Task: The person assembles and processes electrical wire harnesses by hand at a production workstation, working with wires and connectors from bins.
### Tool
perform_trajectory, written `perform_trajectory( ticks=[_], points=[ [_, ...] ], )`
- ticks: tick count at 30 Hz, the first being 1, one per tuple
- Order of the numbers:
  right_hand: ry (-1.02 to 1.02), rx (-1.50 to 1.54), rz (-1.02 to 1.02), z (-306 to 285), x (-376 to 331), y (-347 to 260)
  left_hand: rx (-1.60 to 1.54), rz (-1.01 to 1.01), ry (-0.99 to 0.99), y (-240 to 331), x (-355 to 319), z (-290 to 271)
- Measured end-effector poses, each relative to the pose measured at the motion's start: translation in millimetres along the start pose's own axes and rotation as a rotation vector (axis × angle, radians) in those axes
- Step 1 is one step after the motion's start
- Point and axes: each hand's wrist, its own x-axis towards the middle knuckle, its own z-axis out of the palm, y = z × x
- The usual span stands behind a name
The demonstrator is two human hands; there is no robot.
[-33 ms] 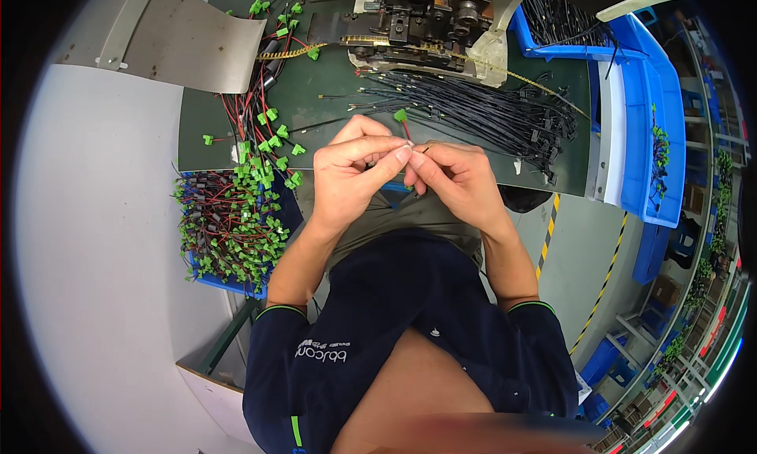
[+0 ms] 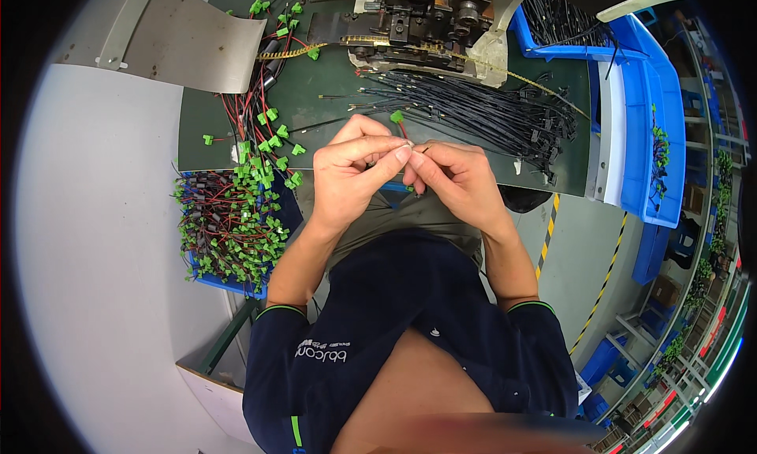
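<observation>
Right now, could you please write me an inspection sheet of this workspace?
Surface: dark green tabletop, partly covered.
Job's things: green connector on a red wire, seen against the tabletop.
Clutter: small white scrap near the tabletop's front edge.
Hands: left hand pinches the red wire, right hand a thin dark strand; any join is too small to tell.
Cables: black cables lie before the machine.
Surroundings: filled blue bin at left, blue tray at right.

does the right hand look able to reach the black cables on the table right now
Probably yes: the black cables lie on the green table just beyond the right hand, with nothing visible blocking the way, though it appears busy pinching a thin wire.
</observation>
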Motion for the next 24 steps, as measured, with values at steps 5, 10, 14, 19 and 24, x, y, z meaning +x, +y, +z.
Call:
perform_trajectory(
  ticks=[5, 10, 14, 19, 24],
  points=[
    [0.070, 0.053, -0.017, 1, 10, -3, 0.353, 0.204, 0.080, 6, -1, 2],
    [0.129, 0.227, 0.050, 5, 29, -5, 0.653, 0.505, 0.103, 10, -7, -14],
    [0.250, 0.258, 0.112, -10, 45, -4, 0.939, 0.476, 0.488, 28, -22, -69],
    [0.349, 0.365, 0.138, -24, 60, 0, 0.909, 0.216, 0.815, 44, 2, -170],
    [0.372, 0.401, 0.176, -27, 72, 7, 1.108, 0.059, 0.606, 35, 32, -225]
  ],
)
